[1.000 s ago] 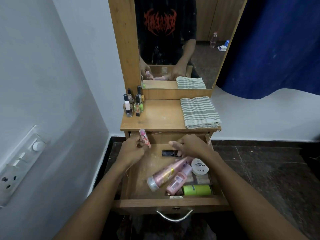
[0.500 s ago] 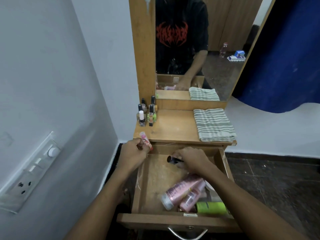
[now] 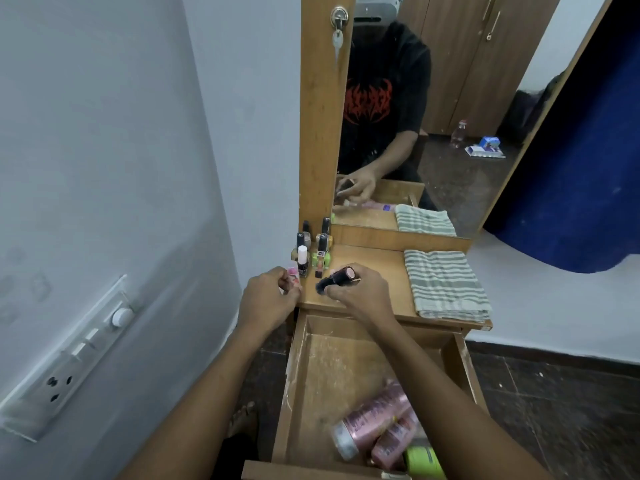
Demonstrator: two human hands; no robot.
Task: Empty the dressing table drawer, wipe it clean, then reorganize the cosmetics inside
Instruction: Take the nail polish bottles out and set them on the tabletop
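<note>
At the wooden dressing-table top (image 3: 379, 266), my left hand (image 3: 266, 303) pinched a small pink tube (image 3: 293, 274) and my right hand (image 3: 360, 296) gripped a dark cylindrical tube (image 3: 337, 279). Pink bottles (image 3: 375, 417) and a green container (image 3: 424, 460) lay in the open wooden drawer (image 3: 332, 362): emptying unfinished, I judged; wiping, reorganizing ahead.

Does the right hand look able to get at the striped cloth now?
Likely yes: nothing stands between the right hand and the striped cloth, though that hand holds a black tube.

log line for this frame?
phase: emptying | left hand: grips pink tube | right hand: grips dark tube over tabletop | drawer: bottles inside
</note>
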